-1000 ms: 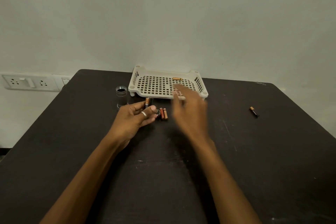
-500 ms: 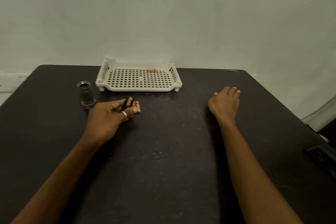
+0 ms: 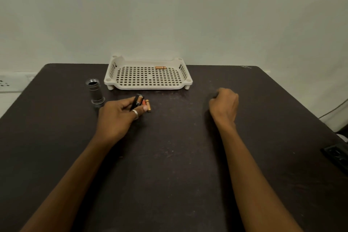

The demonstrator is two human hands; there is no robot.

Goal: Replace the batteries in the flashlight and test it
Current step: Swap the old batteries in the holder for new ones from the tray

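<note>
On the counter point(image 3: 178, 156), before the white tray point(image 3: 146, 87), the flashlight tube point(image 3: 95, 93) stands open, so reloading looks about midway, with testing ahead. The left hand point(image 3: 117, 116) grips the black holder point(image 3: 136, 102), two loose batteries point(image 3: 147, 105) just beside it. The right hand point(image 3: 224, 105), flat a moment ago, has curled; whether it holds anything, I cannot tell.

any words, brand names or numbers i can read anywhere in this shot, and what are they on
No text here can be read.
held battery, pinched in the left hand: label too blurred to read.
loose batteries on the table: print too small to read.
tray battery: no legible print.
pale mark at the table's far right corner: too faint to read.
</note>
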